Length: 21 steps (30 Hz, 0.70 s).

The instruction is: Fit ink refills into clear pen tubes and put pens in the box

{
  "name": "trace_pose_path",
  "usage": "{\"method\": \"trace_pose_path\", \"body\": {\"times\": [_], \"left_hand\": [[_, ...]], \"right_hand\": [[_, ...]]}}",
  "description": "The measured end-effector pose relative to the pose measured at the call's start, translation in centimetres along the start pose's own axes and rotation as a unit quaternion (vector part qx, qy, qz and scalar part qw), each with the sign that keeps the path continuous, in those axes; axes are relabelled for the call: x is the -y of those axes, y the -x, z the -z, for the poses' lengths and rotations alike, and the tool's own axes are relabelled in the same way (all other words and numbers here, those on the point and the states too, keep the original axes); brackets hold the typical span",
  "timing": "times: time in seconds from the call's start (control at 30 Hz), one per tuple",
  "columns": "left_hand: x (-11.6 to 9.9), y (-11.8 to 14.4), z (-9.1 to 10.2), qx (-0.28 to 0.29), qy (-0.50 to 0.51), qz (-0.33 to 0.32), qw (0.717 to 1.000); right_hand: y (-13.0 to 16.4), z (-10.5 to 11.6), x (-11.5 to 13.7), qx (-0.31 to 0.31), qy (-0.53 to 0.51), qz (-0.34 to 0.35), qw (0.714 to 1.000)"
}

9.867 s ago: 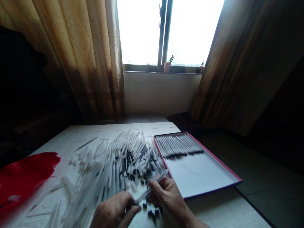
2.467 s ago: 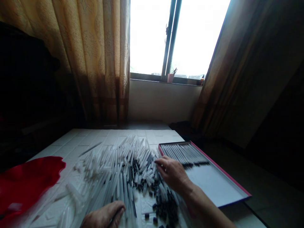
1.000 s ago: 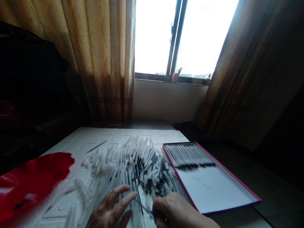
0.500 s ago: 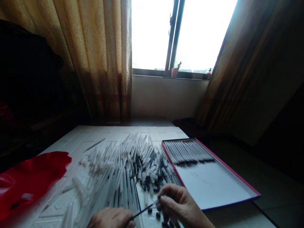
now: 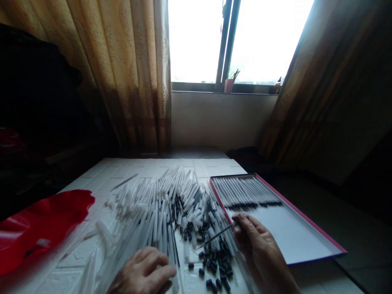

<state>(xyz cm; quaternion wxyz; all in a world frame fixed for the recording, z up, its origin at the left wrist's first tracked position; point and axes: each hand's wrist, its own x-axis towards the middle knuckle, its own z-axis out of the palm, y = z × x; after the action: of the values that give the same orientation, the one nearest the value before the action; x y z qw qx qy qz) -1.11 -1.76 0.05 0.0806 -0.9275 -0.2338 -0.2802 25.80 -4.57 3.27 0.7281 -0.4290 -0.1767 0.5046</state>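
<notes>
A thin dark ink refill (image 5: pixel 217 235) is pinched between the thumb and fingers of my right hand (image 5: pixel 255 241), near the left rim of a shallow box. Its free end slants down to the left over loose pen parts. My left hand (image 5: pixel 142 269) hovers low over or rests on the clear pen barrels (image 5: pixel 131 232) at the front, fingers curved and apart, with no object seen in it. Small black plugs (image 5: pixel 216 259) lie scattered between my hands. Behind them is a heap of whitish caps (image 5: pixel 194 220) and refills.
The shallow pink-edged box (image 5: pixel 306 222) on the right holds a row of assembled pens (image 5: pixel 245 190) at its far end. A red plastic bag or sheet (image 5: pixel 45 224) lies at the left. One lone tube (image 5: pixel 124 181) lies near the back of the white brick-patterned table (image 5: pixel 101 173).
My left hand has let go of the refill. My right hand has moved up and right with it, towards the box, uncovering more black plugs.
</notes>
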Motion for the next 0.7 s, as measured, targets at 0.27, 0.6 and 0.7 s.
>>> {"method": "trace_pose_path", "body": {"times": [0.27, 0.6, 0.7], "left_hand": [[-0.2, 1.7, -5.0, -0.11, -0.078, -0.031, 0.99], [-1.2, -2.4, 0.8, -0.065, 0.045, -0.048, 0.996], [-1.5, -1.5, 1.1, -0.159, 0.125, 0.016, 0.979]], "right_hand": [[0.8, 0.2, -0.3, 0.055, 0.029, -0.034, 0.997], [1.4, 0.6, 0.3, 0.036, 0.031, 0.001, 0.999], [1.7, 0.9, 0.9, 0.019, 0.044, 0.048, 0.998]]}}
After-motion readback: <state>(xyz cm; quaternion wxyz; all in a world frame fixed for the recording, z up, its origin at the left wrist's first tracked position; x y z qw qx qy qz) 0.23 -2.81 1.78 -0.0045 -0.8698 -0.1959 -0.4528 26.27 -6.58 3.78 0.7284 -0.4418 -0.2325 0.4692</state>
